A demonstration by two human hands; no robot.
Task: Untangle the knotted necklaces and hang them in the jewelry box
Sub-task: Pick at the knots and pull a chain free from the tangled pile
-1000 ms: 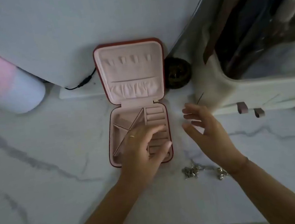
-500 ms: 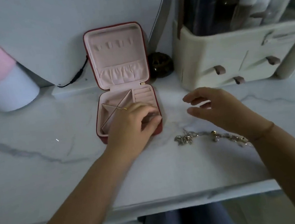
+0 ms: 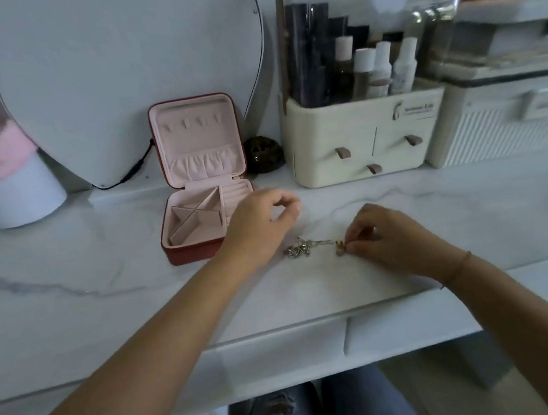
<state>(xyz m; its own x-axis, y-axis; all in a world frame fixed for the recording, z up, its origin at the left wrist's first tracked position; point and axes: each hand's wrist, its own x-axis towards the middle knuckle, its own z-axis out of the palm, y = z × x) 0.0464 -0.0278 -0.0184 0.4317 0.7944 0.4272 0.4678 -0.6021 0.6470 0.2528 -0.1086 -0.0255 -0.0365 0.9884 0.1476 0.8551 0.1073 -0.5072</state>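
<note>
Marble tabletop (image 3: 70, 301) carries the open jewelry box (image 3: 195, 253), ready for hanging; my left hand (image 3: 260, 222) hovers beside it, fingers (image 3: 282, 202) loosely curled, seemingly empty; my right hand (image 3: 390, 238) pinches one end of the knotted necklaces (image 3: 300, 249) lying right of the box, I reckon to start untangling.

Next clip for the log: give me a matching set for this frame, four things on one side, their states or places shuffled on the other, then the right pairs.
Things
1. jewelry box
2. necklaces
3. right hand
4. cosmetics organizer

States or places
a. pinching a bit of chain
b. cream, with bottles standing in its top
c. standing open
d. lying tangled on the marble top

Pairs: 1-c, 2-d, 3-a, 4-b
</note>
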